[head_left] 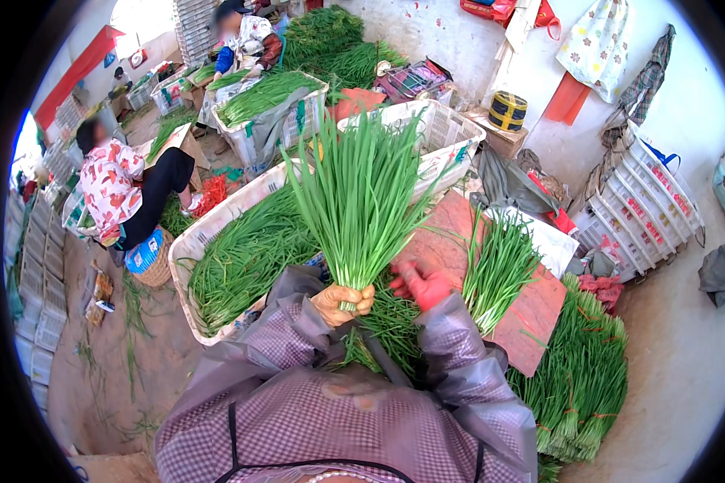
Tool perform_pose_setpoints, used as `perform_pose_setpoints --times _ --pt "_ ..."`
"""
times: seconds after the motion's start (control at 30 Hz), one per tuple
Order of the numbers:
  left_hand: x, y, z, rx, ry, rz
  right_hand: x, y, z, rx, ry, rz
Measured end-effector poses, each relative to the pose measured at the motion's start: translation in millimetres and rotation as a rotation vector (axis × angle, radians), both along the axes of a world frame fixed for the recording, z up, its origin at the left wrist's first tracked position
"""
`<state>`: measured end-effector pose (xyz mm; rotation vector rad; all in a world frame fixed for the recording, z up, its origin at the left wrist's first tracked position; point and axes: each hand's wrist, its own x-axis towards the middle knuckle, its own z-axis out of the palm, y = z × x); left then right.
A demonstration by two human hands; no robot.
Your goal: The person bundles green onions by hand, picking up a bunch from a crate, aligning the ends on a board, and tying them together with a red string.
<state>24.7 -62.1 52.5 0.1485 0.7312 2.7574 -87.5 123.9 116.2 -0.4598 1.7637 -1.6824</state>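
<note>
Head view: our left hand (342, 304), gloved in tan, is clamped on the pale butt end of a bunch of long green stalks (362, 201), held upright off the left edge of the reddish tabletop (519, 322). Gripped so low, we judge, the cut ends stay level while the leaves fan free. Our right hand (423, 283), in red, sits apart from the left, just beside the bunch, fingers bent; we cannot tell whether they pinch anything.

A smaller pile of stalks (499, 270) lies on the tabletop, pale ends toward its near edge, probably to keep the butts within reach. More cut stalks (391, 326) lie below our hands. Left of us, a pale crate (187, 270) holds loose greens (254, 249), presumably close for easy picking. Beyond the tabletop's near right corner, tied bundles (576, 378) are heaped, apparently kept separate from the loose stuff.
</note>
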Motion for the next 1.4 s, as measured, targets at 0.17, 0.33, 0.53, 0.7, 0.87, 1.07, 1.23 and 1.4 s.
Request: perform_pose_setpoints --times 0.17,0.33,0.53,0.7,0.87,1.07,1.23,1.4 --pt "1 3 -4 0.113 0.008 -0.045 -4 -22 18 -0.083 0.035 -0.177" --pt "1 5 -5 0.203 0.007 0.003 8 -22 17 -0.205 0.033 -0.266" --pt "-4 3 -1 0.330 0.004 0.039 44 -12 31 -0.305 0.112 0.010" --pt "1 5 1 0.231 -0.025 0.171 59 -13 18 -0.314 0.147 0.299" --pt "-2 -2 5 0.375 0.064 0.028 73 -13 46 -0.216 0.040 0.828" --pt "0 -10 -12 0.253 -0.020 0.071 53 -11 26 0.207 0.004 0.341" --pt "-3 -3 5 0.228 -0.008 0.118 30 -20 8 0.303 0.390 0.097" --pt "4 -6 -1 0.072 -0.057 0.167 41 -30 -2 0.141 0.129 0.103"
